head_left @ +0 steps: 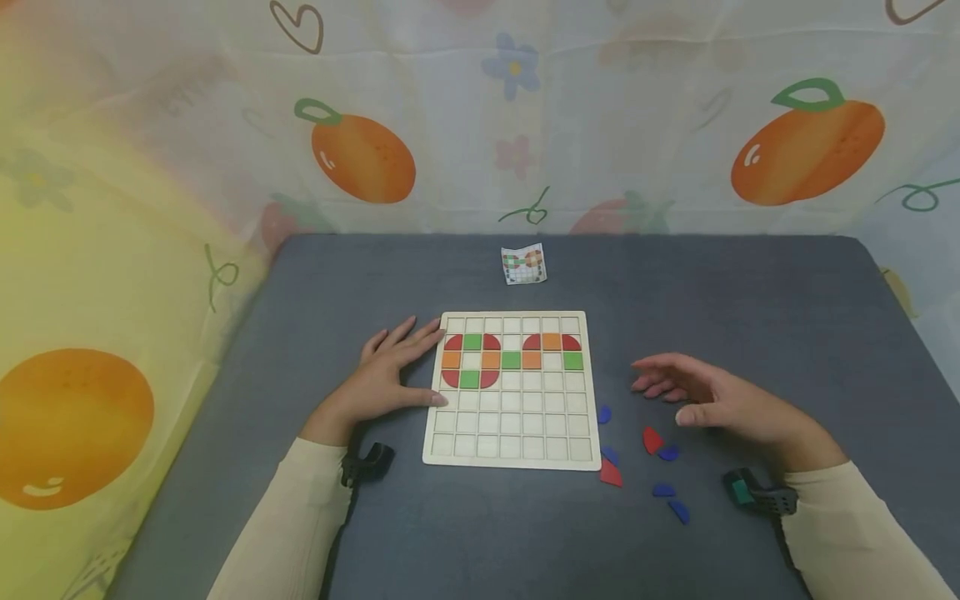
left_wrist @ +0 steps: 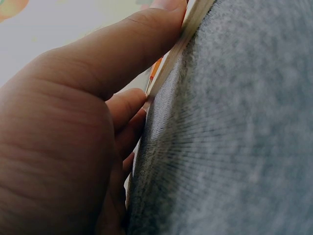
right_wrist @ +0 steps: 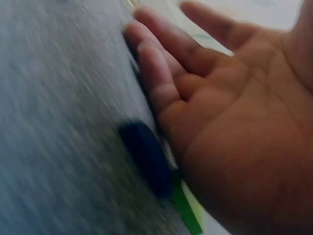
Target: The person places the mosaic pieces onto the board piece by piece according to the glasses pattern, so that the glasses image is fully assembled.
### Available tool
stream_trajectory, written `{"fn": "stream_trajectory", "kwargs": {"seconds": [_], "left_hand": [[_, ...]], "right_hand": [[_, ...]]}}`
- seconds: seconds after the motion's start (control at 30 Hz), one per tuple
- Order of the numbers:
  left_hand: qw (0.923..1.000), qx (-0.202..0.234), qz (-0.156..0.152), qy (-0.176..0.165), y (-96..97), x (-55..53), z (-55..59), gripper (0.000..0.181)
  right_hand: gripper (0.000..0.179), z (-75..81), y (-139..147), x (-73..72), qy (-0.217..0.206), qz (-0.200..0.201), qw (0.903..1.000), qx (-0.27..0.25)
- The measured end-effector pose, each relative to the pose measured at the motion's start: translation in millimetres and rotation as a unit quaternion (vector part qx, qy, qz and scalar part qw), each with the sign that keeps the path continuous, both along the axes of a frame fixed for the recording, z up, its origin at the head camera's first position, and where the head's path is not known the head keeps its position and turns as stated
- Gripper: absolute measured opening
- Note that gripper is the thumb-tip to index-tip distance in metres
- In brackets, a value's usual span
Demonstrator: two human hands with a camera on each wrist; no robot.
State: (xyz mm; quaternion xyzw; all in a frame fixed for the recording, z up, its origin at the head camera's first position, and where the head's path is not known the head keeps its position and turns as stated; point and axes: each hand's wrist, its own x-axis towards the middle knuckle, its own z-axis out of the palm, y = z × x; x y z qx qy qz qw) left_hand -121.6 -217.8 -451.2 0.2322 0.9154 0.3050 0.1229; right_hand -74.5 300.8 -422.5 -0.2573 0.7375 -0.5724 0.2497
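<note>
A pale wooden grid board (head_left: 510, 425) lies flat on the table, with red rounded corner pieces and green and orange square tiles in its upper cells. My left hand (head_left: 386, 379) rests at the board's left edge, fingers extended; in the left wrist view the thumb (left_wrist: 146, 32) touches the rim. To the right of the board hovers my right hand (head_left: 723, 404), its fingers loosely bent and holding nothing. Below it lie a red piece (head_left: 652, 440) and a blue half-round piece (head_left: 669, 452). The right wrist view shows a blue piece (right_wrist: 146, 159) beside the palm.
Another red piece (head_left: 611, 473) and a blue piece (head_left: 605, 414) lie along the board's right edge. Nearer the front are two more blue pieces (head_left: 663, 490). A small printed card (head_left: 523, 265) lies beyond the board. A patterned curtain (head_left: 465, 125) hangs behind the grey table (head_left: 337, 275).
</note>
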Motion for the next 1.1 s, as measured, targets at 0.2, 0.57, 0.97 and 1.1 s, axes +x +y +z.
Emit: {"fn": "stream_trajectory", "kwargs": {"seconds": [0.2,0.57,0.97,1.1], "left_hand": [[1.0000,0.003,-0.002,0.002,-1.0,-0.4,-0.8,0.109],[1.0000,0.002,-0.007,0.004,-1.0,-0.4,-0.3,0.109],[1.0000,0.003,-0.005,0.004,-0.3,-0.4,-0.8,0.109],[1.0000,0.003,-0.006,0.005,-0.8,-0.5,-1.2,0.110]], "right_hand": [[0.057,4.6,4,2.7,-0.035,0.019,0.9961,0.079],[0.024,9.3,-8,5.8,0.090,0.060,0.9804,0.165],[0.019,13.9,-11,7.2,0.116,0.057,0.9676,0.217],[0.019,12.8,-14,7.3,0.126,0.052,0.9669,0.216]]}}
